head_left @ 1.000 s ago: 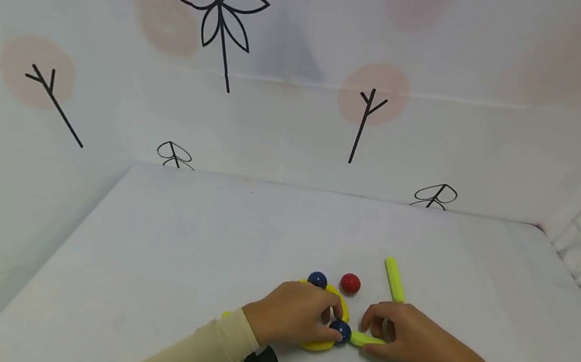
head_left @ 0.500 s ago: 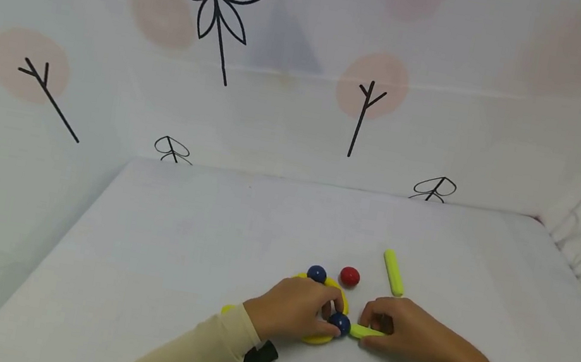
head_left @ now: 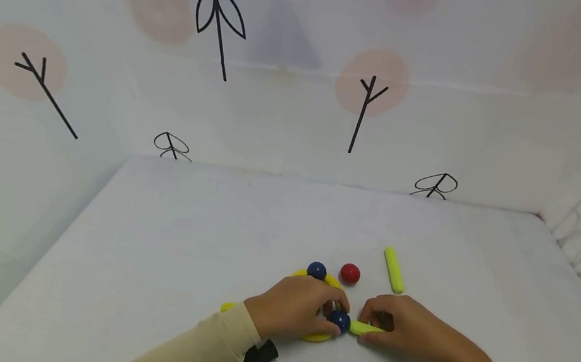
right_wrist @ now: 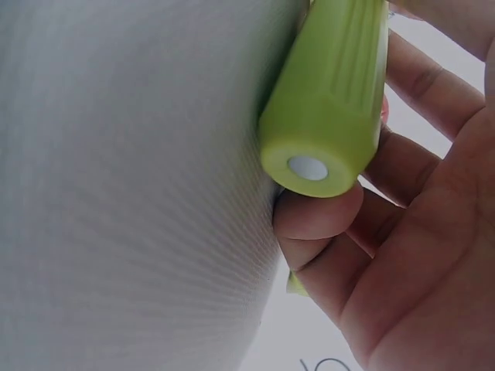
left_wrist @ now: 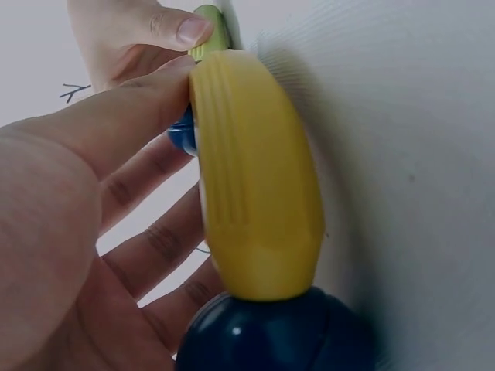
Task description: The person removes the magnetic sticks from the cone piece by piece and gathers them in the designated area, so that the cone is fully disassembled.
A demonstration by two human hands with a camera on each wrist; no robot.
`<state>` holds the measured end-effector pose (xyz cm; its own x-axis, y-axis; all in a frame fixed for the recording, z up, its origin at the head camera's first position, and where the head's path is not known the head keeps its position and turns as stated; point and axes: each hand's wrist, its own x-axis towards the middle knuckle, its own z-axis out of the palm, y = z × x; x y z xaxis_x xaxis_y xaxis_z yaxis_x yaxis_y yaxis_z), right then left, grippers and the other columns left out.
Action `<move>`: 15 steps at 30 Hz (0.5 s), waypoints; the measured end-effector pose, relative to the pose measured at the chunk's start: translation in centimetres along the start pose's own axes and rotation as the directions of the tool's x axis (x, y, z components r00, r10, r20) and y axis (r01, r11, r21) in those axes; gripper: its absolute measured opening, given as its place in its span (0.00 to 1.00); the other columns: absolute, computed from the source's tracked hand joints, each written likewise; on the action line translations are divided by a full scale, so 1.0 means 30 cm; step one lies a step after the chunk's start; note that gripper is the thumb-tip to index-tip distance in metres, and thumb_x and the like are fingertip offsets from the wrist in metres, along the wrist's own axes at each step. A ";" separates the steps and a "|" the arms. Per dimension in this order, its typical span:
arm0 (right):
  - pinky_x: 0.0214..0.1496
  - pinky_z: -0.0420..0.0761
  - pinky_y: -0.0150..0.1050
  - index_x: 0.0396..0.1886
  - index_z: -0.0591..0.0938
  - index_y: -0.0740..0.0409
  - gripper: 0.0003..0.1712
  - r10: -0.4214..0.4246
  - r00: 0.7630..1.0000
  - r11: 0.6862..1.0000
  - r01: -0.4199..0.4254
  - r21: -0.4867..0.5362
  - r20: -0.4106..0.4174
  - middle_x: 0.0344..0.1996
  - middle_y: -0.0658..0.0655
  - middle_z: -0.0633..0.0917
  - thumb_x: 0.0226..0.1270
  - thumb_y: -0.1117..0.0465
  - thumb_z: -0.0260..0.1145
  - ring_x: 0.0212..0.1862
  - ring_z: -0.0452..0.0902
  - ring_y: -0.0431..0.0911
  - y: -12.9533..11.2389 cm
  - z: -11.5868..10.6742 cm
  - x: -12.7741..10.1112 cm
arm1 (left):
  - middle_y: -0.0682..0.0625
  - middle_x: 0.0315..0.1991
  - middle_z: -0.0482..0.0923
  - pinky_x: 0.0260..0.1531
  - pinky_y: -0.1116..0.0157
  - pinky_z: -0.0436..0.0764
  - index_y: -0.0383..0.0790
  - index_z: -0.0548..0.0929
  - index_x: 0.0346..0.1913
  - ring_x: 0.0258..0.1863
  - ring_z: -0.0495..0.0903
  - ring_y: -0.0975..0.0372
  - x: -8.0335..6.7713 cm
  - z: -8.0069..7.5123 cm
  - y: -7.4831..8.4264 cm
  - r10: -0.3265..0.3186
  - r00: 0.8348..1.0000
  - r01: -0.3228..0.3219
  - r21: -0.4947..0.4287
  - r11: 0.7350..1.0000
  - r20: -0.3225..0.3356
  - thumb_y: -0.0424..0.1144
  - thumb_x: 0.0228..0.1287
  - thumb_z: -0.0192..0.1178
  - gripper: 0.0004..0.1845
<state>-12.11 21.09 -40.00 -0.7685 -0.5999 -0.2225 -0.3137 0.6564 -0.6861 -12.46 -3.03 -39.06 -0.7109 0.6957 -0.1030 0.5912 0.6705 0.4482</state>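
Blue and glossy, the near ball [head_left: 339, 322] sits at the lower centre of the head view, where the left hand [head_left: 292, 309] holds it with thumb and fingers bent around it. From the right, the right hand [head_left: 407, 328] pinches a lime-green stick [head_left: 365, 328] (its hollow end shows in the right wrist view), the tip meeting that ball. Yellow curved pieces [head_left: 334, 280] lie partly hidden beneath the left hand, with the far blue ball [head_left: 317, 270] at their top. Just right of it rests a red ball [head_left: 350, 273]; farther right, a second green stick [head_left: 394, 270] lies slanted.
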 end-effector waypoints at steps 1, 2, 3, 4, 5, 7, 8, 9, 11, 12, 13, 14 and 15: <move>0.31 0.73 0.30 0.36 0.84 0.39 0.09 -0.001 1.000 1.000 0.001 -0.005 -0.003 0.26 0.41 0.78 0.59 0.48 0.75 0.30 0.72 0.34 0.000 0.000 0.000 | 0.66 0.34 0.82 0.33 0.77 0.73 0.60 0.85 0.52 0.33 0.76 0.76 0.000 0.001 0.000 0.004 1.000 -0.004 0.005 1.000 -0.003 0.52 0.60 0.71 0.17; 0.31 0.73 0.30 0.35 0.83 0.38 0.09 0.000 1.000 1.000 0.000 -0.007 -0.005 0.26 0.41 0.77 0.59 0.47 0.75 0.30 0.72 0.34 -0.001 -0.001 0.001 | 0.66 0.34 0.83 0.32 0.77 0.73 0.60 0.85 0.53 0.33 0.76 0.76 0.000 0.000 -0.001 0.005 1.000 -0.005 0.006 1.000 -0.005 0.52 0.60 0.71 0.17; 0.31 0.73 0.30 0.35 0.83 0.38 0.09 0.000 1.000 1.000 0.000 -0.009 -0.005 0.26 0.41 0.77 0.59 0.47 0.75 0.30 0.72 0.34 -0.001 -0.001 0.002 | 0.67 0.35 0.83 0.32 0.77 0.73 0.61 0.85 0.54 0.33 0.75 0.77 -0.001 0.000 0.000 0.007 1.000 -0.007 0.010 1.000 -0.005 0.53 0.60 0.71 0.18; 0.31 0.73 0.30 0.35 0.83 0.38 0.09 0.002 1.000 1.000 -0.002 -0.005 -0.001 0.25 0.41 0.77 0.59 0.47 0.75 0.30 0.72 0.34 -0.001 -0.001 0.001 | 0.66 0.35 0.83 0.31 0.77 0.73 0.61 0.85 0.54 0.33 0.75 0.76 -0.001 0.000 0.000 0.006 1.000 -0.006 0.007 1.000 -0.002 0.53 0.60 0.71 0.18; 0.32 0.73 0.30 0.35 0.83 0.39 0.08 0.005 1.000 1.000 -0.005 0.000 0.005 0.26 0.42 0.77 0.60 0.48 0.75 0.31 0.72 0.34 -0.001 0.000 0.001 | 0.66 0.35 0.83 0.31 0.77 0.72 0.61 0.86 0.54 0.33 0.75 0.76 -0.002 -0.001 0.000 0.001 1.000 -0.001 0.004 1.000 0.003 0.53 0.60 0.71 0.18; 0.32 0.73 0.30 0.36 0.83 0.39 0.08 0.009 1.000 1.000 -0.009 0.012 0.021 0.26 0.42 0.77 0.61 0.48 0.74 0.31 0.72 0.34 0.000 0.000 0.000 | 0.66 0.34 0.83 0.31 0.76 0.72 0.61 0.86 0.54 0.34 0.75 0.76 -0.001 0.000 0.001 -0.007 1.000 0.007 -0.005 1.000 0.016 0.52 0.60 0.71 0.18; 0.32 0.73 0.30 0.37 0.83 0.39 0.08 0.008 1.000 1.000 -0.008 0.015 0.028 0.27 0.42 0.77 0.62 0.48 0.73 0.31 0.72 0.34 0.002 0.000 -0.001 | 0.66 0.34 0.83 0.31 0.76 0.72 0.61 0.86 0.54 0.34 0.76 0.76 -0.001 -0.001 0.001 -0.011 1.000 0.011 -0.008 1.000 0.020 0.52 0.60 0.71 0.18; 0.33 0.73 0.30 0.37 0.83 0.39 0.08 0.007 0.999 1.000 -0.008 0.018 0.033 0.27 0.42 0.77 0.62 0.48 0.73 0.32 0.72 0.34 0.003 -0.001 -0.002 | 0.67 0.34 0.83 0.31 0.76 0.72 0.61 0.86 0.54 0.34 0.76 0.76 -0.001 -0.001 0.001 -0.013 1.000 0.013 -0.005 1.000 0.021 0.53 0.59 0.71 0.18; 0.33 0.72 0.30 0.38 0.83 0.40 0.08 -0.004 0.999 1.000 0.003 0.025 0.042 0.28 0.42 0.77 0.63 0.48 0.72 0.32 0.71 0.34 0.005 -0.002 -0.003 | 0.67 0.35 0.83 0.32 0.76 0.72 0.62 0.86 0.53 0.35 0.76 0.76 -0.001 -0.003 0.002 -0.019 1.000 0.019 -0.002 1.000 0.021 0.53 0.59 0.72 0.18; 0.33 0.72 0.30 0.39 0.82 0.41 0.08 -0.015 0.999 0.999 0.014 0.029 0.045 0.28 0.42 0.77 0.64 0.48 0.71 0.32 0.71 0.34 0.006 -0.003 -0.003 | 0.67 0.35 0.83 0.32 0.76 0.73 0.62 0.86 0.53 0.35 0.76 0.76 -0.001 -0.003 0.002 -0.019 1.000 0.019 0.001 1.000 0.020 0.53 0.59 0.72 0.18; 0.33 0.72 0.30 0.39 0.82 0.41 0.08 -0.025 0.999 0.999 0.023 0.034 0.048 0.28 0.42 0.77 0.65 0.48 0.71 0.32 0.71 0.34 0.006 -0.004 -0.003 | 0.67 0.35 0.83 0.32 0.76 0.72 0.62 0.86 0.53 0.35 0.76 0.76 -0.002 -0.007 0.004 -0.021 1.000 0.021 0.005 1.000 0.019 0.53 0.59 0.72 0.18; 0.33 0.72 0.30 0.39 0.82 0.41 0.08 -0.029 0.998 0.999 0.027 0.038 0.051 0.28 0.42 0.77 0.65 0.48 0.71 0.32 0.71 0.34 0.006 -0.006 -0.004 | 0.67 0.35 0.83 0.32 0.75 0.72 0.62 0.86 0.53 0.34 0.75 0.76 -0.002 -0.009 0.004 -0.023 1.000 0.023 0.009 1.000 0.018 0.53 0.59 0.72 0.18; 0.33 0.72 0.30 0.39 0.82 0.42 0.07 -0.032 0.998 0.999 0.030 0.045 0.056 0.28 0.42 0.76 0.65 0.48 0.70 0.32 0.71 0.34 0.005 -0.007 -0.004 | 0.67 0.35 0.83 0.32 0.75 0.72 0.62 0.86 0.53 0.34 0.75 0.76 -0.002 -0.012 0.005 -0.026 0.999 0.026 0.008 1.000 0.021 0.53 0.59 0.72 0.18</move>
<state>-12.19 21.35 -39.93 -0.7256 -0.6453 -0.2389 -0.3106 0.6169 -0.7231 -12.45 -3.06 -38.68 -0.7181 0.6831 -0.1334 0.5756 0.6906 0.4380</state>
